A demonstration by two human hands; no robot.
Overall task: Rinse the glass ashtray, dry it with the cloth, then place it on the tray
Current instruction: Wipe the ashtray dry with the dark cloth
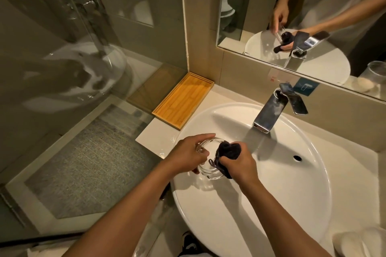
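A bamboo tray (183,99) lies in the worktop's (152,134) far-left corner, against the wall and the glass shower screen (62,64), with nothing on it. Just right of it, the white basin (302,183) takes up most of the worktop.

Over the basin's left rim, the left hand (189,155) has its grip closed around the glass ashtray (208,165): fingers curl over the far edge and the thumb sits at the near side, so the ashtray is tilted with its hollow facing right, held above the basin and not resting on it.

Touching it from the right, the right hand (238,162) clenches a dark cloth (227,152), bunched in the fist, with the wad pressed into the ashtray's open side and a loose end hanging down along the glass.

Further right, the chrome tap (271,110) stands at the basin's far edge, its spout pointing toward the hands. The mirror (313,16) above shows both hands reflected.
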